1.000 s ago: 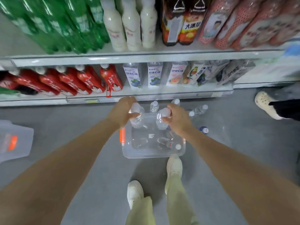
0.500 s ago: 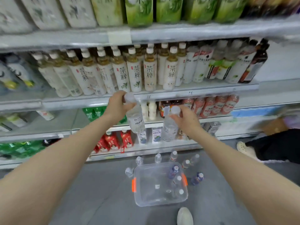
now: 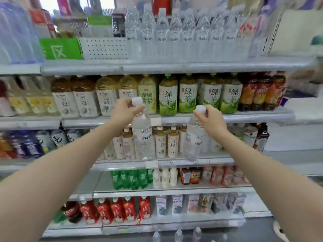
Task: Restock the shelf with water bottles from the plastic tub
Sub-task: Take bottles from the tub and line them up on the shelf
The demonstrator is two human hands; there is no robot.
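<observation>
My left hand grips the neck of a clear water bottle with a white cap, which hangs upright in front of the tea shelf. My right hand pinches the neck of a second water bottle, tilted slightly. Both hang at mid-shelf height. On the top shelf stands a row of several clear water bottles. The plastic tub is out of view below the frame. Tops of loose water bottles on the floor show at the bottom edge.
Shelves below the top one hold green tea bottles, small tea bottles, green and white bottles, and red bottles at the bottom. A white perforated divider and green sign sit left of the water row. A white counter stands at right.
Both hands have lifted their bottles from the tub on the floor up to mid-shelf height. The view has swung upward, so the tub dropped out of sight and the top shelf came in.
</observation>
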